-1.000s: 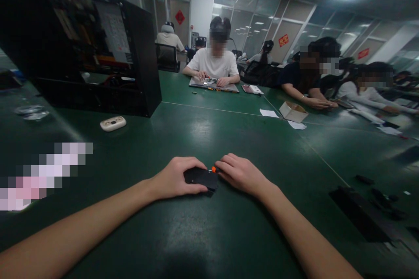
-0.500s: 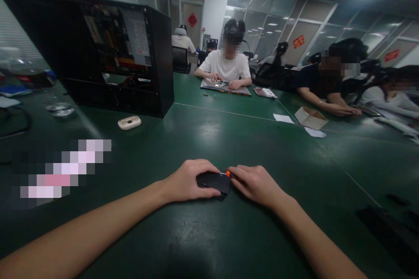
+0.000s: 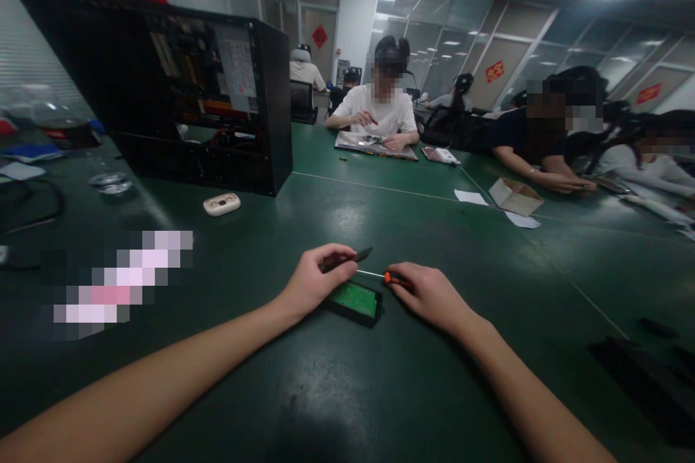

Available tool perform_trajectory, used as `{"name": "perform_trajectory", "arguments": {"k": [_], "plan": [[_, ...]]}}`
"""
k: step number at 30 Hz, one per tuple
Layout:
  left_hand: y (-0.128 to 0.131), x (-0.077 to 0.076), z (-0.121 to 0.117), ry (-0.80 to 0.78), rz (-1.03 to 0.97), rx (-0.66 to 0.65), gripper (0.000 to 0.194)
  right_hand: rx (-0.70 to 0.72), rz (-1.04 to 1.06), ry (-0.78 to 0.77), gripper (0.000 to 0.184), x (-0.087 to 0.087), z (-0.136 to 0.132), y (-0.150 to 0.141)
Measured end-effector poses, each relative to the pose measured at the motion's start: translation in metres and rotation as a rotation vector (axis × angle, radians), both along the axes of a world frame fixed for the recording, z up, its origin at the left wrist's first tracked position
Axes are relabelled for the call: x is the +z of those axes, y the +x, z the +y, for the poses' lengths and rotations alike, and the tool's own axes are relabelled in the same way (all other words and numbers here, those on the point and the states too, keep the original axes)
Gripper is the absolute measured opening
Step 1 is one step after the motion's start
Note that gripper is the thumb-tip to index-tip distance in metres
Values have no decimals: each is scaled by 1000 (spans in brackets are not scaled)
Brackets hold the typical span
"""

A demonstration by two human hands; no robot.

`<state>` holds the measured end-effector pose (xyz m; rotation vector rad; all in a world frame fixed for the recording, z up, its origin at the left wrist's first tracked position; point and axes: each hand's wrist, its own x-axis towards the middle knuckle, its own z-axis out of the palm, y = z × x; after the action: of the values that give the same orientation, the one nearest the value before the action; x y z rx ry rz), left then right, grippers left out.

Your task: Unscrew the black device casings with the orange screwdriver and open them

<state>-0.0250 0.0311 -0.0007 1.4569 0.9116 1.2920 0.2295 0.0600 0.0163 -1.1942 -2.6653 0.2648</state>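
A small black case (image 3: 355,302) lies open on the green table (image 3: 347,391), showing a green circuit board inside. My left hand (image 3: 315,278) is closed on its thin black lid (image 3: 352,256), lifted just above the case. My right hand (image 3: 428,295) is closed on a small screwdriver (image 3: 380,275) with an orange collar; its thin metal shaft points left over the case.
A black open computer case (image 3: 179,94) stands at the back left, with a small white device (image 3: 221,203) in front of it. Other people sit across the table with a board, papers and a cardboard box (image 3: 515,195). Dark parts (image 3: 646,369) lie at the right.
My left hand has lifted the black lid off the case, baring the green board. My right hand has drawn the screwdriver back a little to the right.
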Motion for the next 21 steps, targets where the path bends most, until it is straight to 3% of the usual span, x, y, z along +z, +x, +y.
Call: {"name": "perform_trajectory", "arguments": {"k": [2,5,11,18,21], "plan": [[-1,-2,7,-118,-210,47,37,-42,36,18,25,-3,1,-2],[-3,-4,17,-192,-341,82,46,-73,144,41,27,-8,-3,-12],[-4,-3,21,-274,-427,44,51,2,239,32,27,-12,-18,-38],[-4,0,17,-312,-435,2,52,68,358,72,29,2,-37,-51],[-4,0,17,-312,-427,-33,50,96,264,72,47,4,-52,-64]]}}
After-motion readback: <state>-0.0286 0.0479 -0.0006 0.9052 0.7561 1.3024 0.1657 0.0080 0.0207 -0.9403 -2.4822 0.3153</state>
